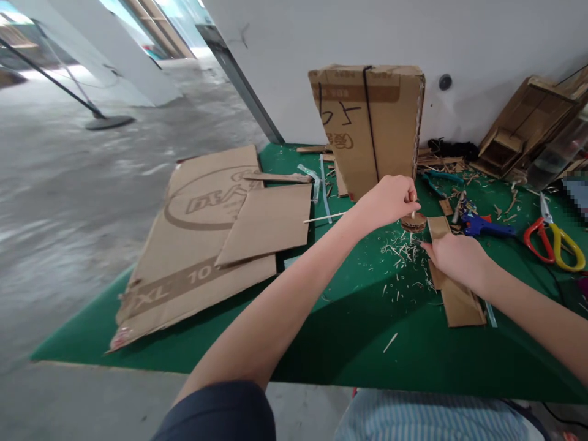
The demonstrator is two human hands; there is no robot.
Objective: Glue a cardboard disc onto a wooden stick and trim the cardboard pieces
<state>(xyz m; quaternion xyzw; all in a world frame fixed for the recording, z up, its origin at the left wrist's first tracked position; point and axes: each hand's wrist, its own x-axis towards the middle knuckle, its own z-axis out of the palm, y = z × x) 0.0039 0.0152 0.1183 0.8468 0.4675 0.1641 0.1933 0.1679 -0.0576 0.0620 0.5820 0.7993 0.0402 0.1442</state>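
My left hand (389,199) pinches a thin wooden stick (414,207) that stands upright through a small round cardboard disc (413,223). The stick's lower tip pokes out below the disc, above a scatter of pale wood shavings (404,250). Just right of that tip is my right hand (457,257), its fingers closed. Whatever it grips is too small or too hidden to make out. Under and beside my right hand lies a cardboard strip (462,305). Another thin stick (324,217) lies partly behind my left forearm.
Large cardboard sheets (215,214) cover the left of the green table (340,361). A tall cardboard box (374,128) stands against the wall. To the right are a blue glue gun (487,226), scissors (554,242), pliers (441,179) and a cardboard structure (528,125).
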